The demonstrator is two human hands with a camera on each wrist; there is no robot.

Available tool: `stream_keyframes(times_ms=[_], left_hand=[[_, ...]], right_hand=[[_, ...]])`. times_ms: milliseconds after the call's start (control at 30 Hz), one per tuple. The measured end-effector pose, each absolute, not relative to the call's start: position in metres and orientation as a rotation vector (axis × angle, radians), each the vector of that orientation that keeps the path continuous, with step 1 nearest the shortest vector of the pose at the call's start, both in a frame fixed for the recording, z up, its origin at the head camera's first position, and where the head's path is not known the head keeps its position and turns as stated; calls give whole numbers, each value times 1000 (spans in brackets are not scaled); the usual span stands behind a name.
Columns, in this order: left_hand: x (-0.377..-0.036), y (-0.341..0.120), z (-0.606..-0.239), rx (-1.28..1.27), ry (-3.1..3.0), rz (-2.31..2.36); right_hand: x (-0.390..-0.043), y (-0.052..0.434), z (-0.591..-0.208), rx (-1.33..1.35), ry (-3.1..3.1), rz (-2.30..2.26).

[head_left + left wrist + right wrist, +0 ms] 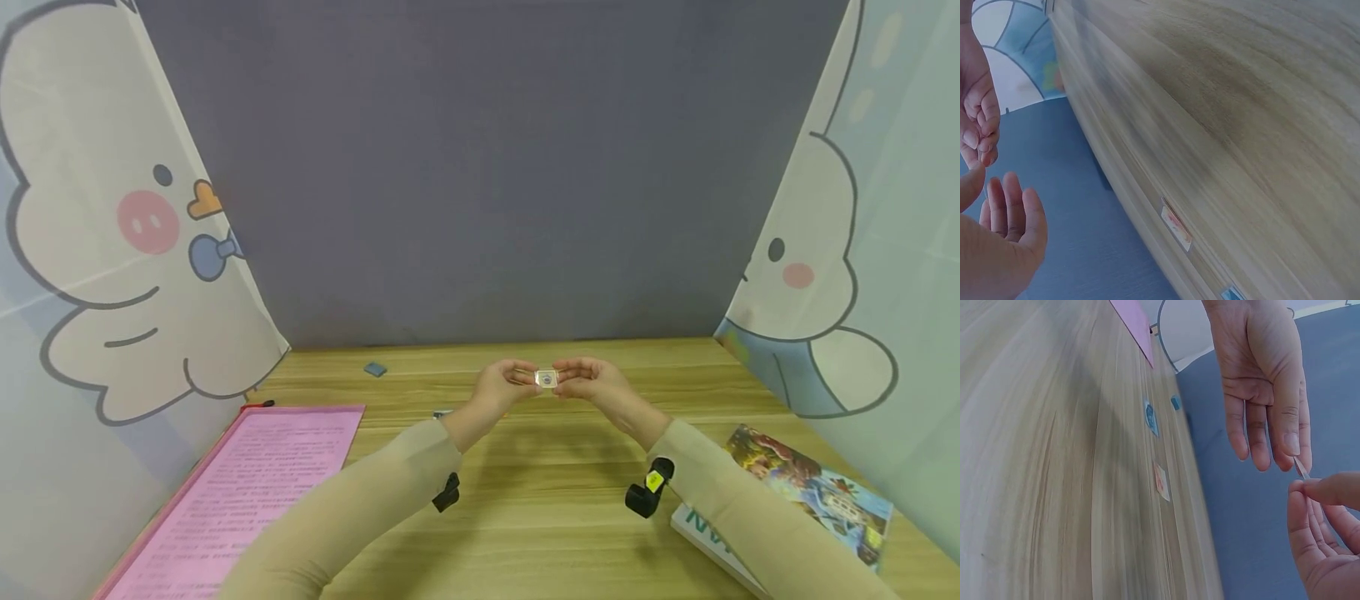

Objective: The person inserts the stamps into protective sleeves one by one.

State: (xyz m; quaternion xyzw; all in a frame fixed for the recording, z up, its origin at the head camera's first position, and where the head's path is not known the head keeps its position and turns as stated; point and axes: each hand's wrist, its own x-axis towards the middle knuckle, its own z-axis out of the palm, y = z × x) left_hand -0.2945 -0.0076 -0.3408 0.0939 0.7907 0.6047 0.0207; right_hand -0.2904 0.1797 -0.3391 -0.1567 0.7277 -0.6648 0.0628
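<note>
Hands meet mid-frame above the desk (540,492): left hand (501,388) and right hand (596,385) both pinch a small card (547,379) with their fingers.

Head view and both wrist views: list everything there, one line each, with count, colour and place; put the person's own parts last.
small card: one, clear with a round mark, pinched between both hands above the table
table: one, light wood, across the foreground
pink sheet: one, pink with print, on the table's left
book: one, colourful cover, at the table's right edge
small blue-grey piece: one, near the table's back edge, left of the hands
small pieces on the table: several, blue and orange-white, details too blurred
backdrop: one, grey-blue, behind the table
cartoon panels: two, pale with a duck drawing, left and right
wrist cameras: two, black, under the forearms
left hand: one, pinches the card's left edge
right hand: one, pinches its right edge
</note>
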Motion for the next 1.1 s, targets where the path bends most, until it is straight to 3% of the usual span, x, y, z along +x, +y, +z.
stream_keyframes(times_ms=[667, 1100], left_hand=[[-321, 2, -359, 323, 2434, 1805], [-328, 12, -367, 184, 2462, 1693]], right_hand=[[-313, 185, -355, -375, 2317, -1911], [-328, 188, -383, -256, 2292, -1922]])
